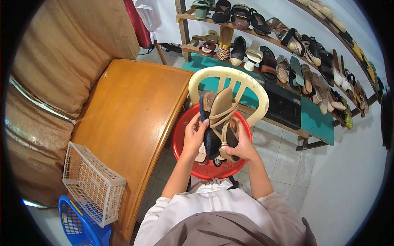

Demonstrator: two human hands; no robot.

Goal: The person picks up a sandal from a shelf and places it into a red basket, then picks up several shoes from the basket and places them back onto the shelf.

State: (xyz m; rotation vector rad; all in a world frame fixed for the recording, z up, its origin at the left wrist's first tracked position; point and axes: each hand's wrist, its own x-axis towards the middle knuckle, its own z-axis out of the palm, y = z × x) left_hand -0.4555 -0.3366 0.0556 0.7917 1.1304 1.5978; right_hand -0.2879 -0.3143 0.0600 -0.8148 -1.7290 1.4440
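Observation:
My left hand (pixel 195 137) is closed on the edge of a dark sandal (pixel 211 143) with a blue rim and a worn brown patch at its upper end. In my right hand (pixel 240 144) is a beige strappy sandal (pixel 222 105), gripped near its heel, its sole end pointing up. The two sandals overlap side by side, so part of the dark one is hidden. Beneath them stands a red plastic basket (pixel 179 144) with more footwear inside, partly covered by my hands. A light shoe (pixel 200 157) shows in it.
A cream plastic chair (pixel 258 92) stands just beyond the basket. To the left is a wooden table (pixel 135 106) bearing a white plastic crate (pixel 92 180); a blue basket (pixel 78 225) is beside it. Wooden racks (pixel 242 28) of sandals and a green bench (pixel 318 123) line the wall.

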